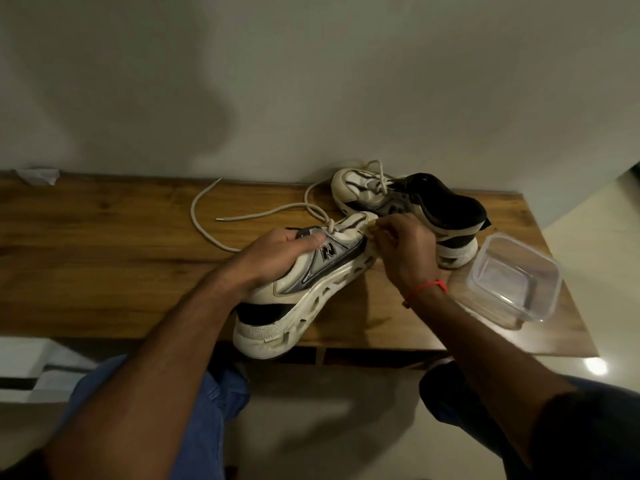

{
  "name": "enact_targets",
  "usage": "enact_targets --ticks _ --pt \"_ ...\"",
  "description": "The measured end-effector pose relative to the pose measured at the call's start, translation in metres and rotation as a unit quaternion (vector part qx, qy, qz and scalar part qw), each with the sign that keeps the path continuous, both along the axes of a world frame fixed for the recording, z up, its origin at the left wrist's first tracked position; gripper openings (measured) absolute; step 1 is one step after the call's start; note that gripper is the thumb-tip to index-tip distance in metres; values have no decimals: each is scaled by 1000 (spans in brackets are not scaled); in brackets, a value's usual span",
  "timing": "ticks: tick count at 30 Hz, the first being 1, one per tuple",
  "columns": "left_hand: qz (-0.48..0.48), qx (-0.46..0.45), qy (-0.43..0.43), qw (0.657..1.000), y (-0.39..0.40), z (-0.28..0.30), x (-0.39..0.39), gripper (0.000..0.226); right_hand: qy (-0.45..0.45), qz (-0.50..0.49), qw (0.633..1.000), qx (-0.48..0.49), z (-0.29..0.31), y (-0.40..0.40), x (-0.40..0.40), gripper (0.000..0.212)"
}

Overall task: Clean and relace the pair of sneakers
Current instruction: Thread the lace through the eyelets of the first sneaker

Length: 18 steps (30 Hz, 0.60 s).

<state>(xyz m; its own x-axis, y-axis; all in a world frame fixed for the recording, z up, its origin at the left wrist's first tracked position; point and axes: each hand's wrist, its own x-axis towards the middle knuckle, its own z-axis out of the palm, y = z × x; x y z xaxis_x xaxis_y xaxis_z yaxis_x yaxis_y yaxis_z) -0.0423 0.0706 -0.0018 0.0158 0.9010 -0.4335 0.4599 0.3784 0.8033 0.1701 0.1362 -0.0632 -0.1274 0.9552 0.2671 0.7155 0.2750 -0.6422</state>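
The near shoe (311, 282) lies tipped on its side at the table's (104, 237) front edge, heel overhanging, and its lace (207, 216) trails loose behind the toe. Your left hand (280, 254) grips its upper; keep that hold firm so the shoe can't roll. Your right hand (405, 244) is curled at the toe, pinching something small I can't make out, likely a cloth. Work in short strokes along the sole's cut-outs. The second shoe (415, 206) sits just behind, the tub (516, 278) to the right within reach
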Motion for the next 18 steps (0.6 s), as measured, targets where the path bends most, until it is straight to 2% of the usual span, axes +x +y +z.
enact_targets --ticks 2,5,7,9,11,13,15,16,18 --pt "43 7 -17 999 1 -1 -5 47 22 51 998 10 4 -21 -18 13" --pt "135 26 -43 990 4 -2 -8 58 53 202 977 52 12 -59 -45 11" --pt "158 39 -10 987 7 -2 -8 44 73 261 961 55 16 -66 -50 11" --pt "155 55 29 986 6 -3 -5 40 71 256 964 31 15 -58 -44 13" --pt "111 55 53 991 5 -7 -1 44 75 206 975 -29 8 -47 -37 14" --pt "30 24 73 997 2 -8 4 34 79 153 980 -102 0 -41 -31 11" --pt "-54 4 85 995 1 -8 6 45 74 125 977 -158 -4 -39 -29 10" --pt "-105 11 112 988 0 -8 4 54 67 113 976 -175 -5 -38 -28 11" --pt "-198 41 201 959 -1 -5 -2 58 55 97 974 -198 -5 -36 -26 15"
